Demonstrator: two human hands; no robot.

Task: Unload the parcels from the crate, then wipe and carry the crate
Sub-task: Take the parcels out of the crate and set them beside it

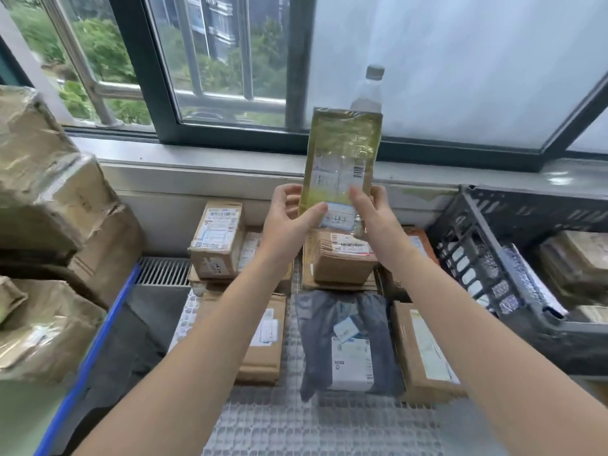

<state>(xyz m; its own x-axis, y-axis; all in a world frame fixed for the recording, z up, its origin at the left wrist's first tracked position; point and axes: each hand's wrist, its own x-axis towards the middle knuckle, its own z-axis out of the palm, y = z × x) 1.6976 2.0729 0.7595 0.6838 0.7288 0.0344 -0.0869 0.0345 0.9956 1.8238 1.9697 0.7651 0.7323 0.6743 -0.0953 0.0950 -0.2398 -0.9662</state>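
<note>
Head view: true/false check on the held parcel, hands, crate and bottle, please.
1. The left hand and right hand both hold the yellow-green parcel upright. True.
2. The crate is empty. False: brown parcels still lie in it.
3. The grey bag parcel lies inside the crate. False: it lies on the mat, outside the crate.
4. A clear bottle stands behind the held parcel, by the window. True.
</note>
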